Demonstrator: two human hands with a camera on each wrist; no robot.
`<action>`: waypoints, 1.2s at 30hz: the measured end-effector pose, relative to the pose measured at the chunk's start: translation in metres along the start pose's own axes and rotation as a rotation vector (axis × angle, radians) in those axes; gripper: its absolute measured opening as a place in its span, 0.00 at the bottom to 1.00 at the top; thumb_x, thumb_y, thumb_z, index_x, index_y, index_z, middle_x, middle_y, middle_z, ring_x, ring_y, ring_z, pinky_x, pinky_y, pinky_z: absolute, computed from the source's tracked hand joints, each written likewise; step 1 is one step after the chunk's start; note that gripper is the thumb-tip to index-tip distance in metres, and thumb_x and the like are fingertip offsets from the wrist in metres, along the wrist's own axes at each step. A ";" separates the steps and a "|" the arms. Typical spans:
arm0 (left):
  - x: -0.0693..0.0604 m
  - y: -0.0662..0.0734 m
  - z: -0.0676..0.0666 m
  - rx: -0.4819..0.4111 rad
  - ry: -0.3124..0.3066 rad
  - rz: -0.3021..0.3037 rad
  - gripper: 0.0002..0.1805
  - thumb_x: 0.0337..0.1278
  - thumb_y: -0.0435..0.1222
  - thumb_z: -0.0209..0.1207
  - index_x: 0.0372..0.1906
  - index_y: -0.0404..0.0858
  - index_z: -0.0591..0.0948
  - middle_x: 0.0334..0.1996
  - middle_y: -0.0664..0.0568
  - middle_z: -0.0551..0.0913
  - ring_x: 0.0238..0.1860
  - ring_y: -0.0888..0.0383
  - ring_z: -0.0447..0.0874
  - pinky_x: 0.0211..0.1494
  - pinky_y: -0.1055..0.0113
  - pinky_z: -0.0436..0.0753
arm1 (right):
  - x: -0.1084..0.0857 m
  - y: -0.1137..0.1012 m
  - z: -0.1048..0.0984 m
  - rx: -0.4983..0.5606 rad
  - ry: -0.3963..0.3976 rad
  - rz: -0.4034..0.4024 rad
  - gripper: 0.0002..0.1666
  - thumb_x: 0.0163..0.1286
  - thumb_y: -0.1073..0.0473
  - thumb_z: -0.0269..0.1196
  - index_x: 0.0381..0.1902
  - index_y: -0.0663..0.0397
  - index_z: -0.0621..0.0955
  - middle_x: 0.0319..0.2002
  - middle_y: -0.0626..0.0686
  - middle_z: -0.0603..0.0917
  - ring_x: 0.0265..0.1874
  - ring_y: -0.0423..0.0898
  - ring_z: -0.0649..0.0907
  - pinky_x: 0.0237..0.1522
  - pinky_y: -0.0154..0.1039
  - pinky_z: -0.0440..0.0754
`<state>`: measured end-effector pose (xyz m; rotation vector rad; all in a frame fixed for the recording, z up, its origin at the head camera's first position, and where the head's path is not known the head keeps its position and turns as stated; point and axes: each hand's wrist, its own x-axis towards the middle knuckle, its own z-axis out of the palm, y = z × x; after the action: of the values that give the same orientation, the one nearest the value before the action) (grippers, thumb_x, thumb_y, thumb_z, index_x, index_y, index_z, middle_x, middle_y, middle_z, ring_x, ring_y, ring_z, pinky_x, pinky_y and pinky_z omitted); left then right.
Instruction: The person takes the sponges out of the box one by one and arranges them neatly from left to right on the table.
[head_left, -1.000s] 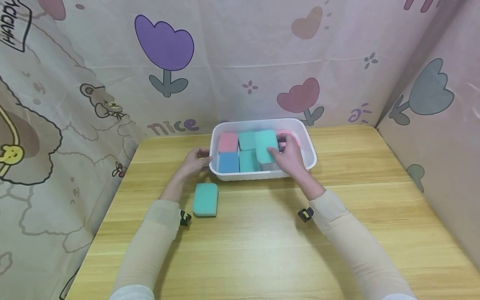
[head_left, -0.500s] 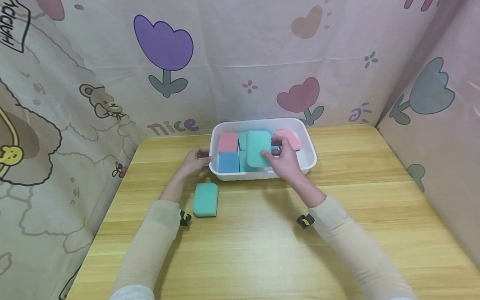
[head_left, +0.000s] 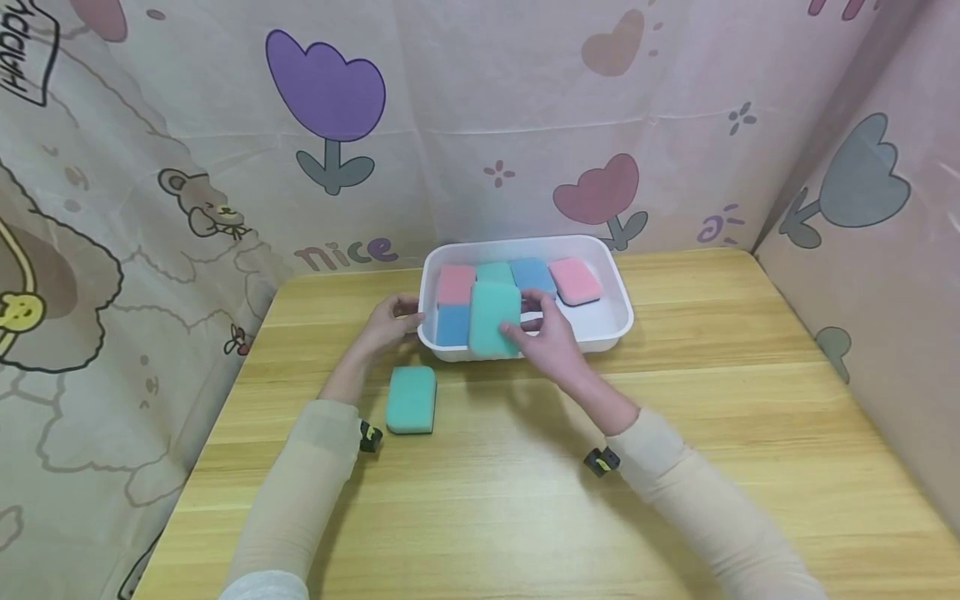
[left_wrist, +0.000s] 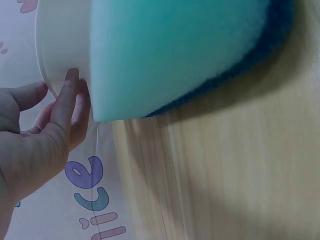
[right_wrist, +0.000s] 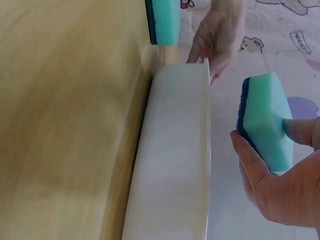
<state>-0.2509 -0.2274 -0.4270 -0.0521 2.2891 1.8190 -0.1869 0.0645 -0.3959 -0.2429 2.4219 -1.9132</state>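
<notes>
In the head view my right hand (head_left: 551, 337) grips a teal sponge (head_left: 494, 318) above the front of the white plastic tub (head_left: 617, 325). From the right wrist, the thumb lies on its teal foam (right_wrist: 272, 115) and the fingers support its dark scouring side. My left hand (head_left: 390, 323) holds the tub's left rim, thumb at the edge and fingers against the outer wall (left_wrist: 62, 45). Inside the tub lie a pink sponge (head_left: 457, 284), a blue one (head_left: 453, 325), another teal one (head_left: 495, 272), a second blue one (head_left: 534, 276) and a tilted pink one (head_left: 576, 281).
Another teal sponge (head_left: 411, 400) lies on the wooden table (head_left: 495, 500), in front of the tub and beside my left forearm; it looms large in the left wrist view. A patterned cloth (head_left: 465, 100) hangs behind the table and along both sides.
My right hand has lifted the teal sponge and carried it left and toward me, uncovering the blue and pink sponges at the right. The left hand has stayed at the rim.
</notes>
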 end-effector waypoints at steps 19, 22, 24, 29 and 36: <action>-0.003 0.001 0.000 0.011 -0.007 0.011 0.26 0.74 0.27 0.55 0.71 0.22 0.64 0.69 0.28 0.68 0.66 0.33 0.74 0.65 0.51 0.83 | -0.022 0.015 0.038 -0.066 -0.170 -0.036 0.39 0.69 0.61 0.71 0.74 0.59 0.69 0.53 0.58 0.80 0.47 0.53 0.86 0.49 0.41 0.89; -0.003 0.001 -0.001 0.008 -0.010 0.012 0.27 0.75 0.27 0.55 0.71 0.22 0.63 0.69 0.28 0.68 0.67 0.33 0.73 0.65 0.52 0.83 | -0.023 0.019 0.044 -0.086 -0.198 -0.042 0.38 0.69 0.62 0.71 0.73 0.60 0.70 0.52 0.57 0.80 0.46 0.51 0.86 0.49 0.40 0.88; -0.003 0.001 -0.001 0.004 -0.011 0.012 0.27 0.75 0.28 0.55 0.71 0.22 0.63 0.69 0.28 0.67 0.67 0.32 0.73 0.65 0.52 0.83 | -0.023 0.022 0.047 -0.109 -0.222 -0.049 0.38 0.69 0.62 0.71 0.73 0.62 0.70 0.51 0.57 0.80 0.45 0.49 0.85 0.49 0.39 0.88; -0.002 0.000 -0.001 -0.013 -0.018 0.008 0.27 0.74 0.27 0.55 0.71 0.22 0.63 0.70 0.28 0.67 0.68 0.32 0.72 0.67 0.49 0.81 | -0.025 0.024 0.050 -0.176 -0.265 -0.045 0.37 0.69 0.61 0.71 0.71 0.65 0.70 0.47 0.56 0.80 0.42 0.47 0.81 0.46 0.39 0.85; -0.001 -0.001 0.000 -0.003 -0.014 0.005 0.28 0.74 0.27 0.56 0.72 0.23 0.63 0.71 0.28 0.67 0.69 0.32 0.72 0.69 0.48 0.79 | -0.026 0.027 0.053 -0.238 -0.318 0.014 0.34 0.71 0.60 0.70 0.69 0.66 0.70 0.47 0.55 0.78 0.41 0.48 0.78 0.41 0.39 0.83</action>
<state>-0.2496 -0.2281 -0.4272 -0.0341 2.2783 1.8197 -0.1567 0.0236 -0.4363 -0.4958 2.4157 -1.4452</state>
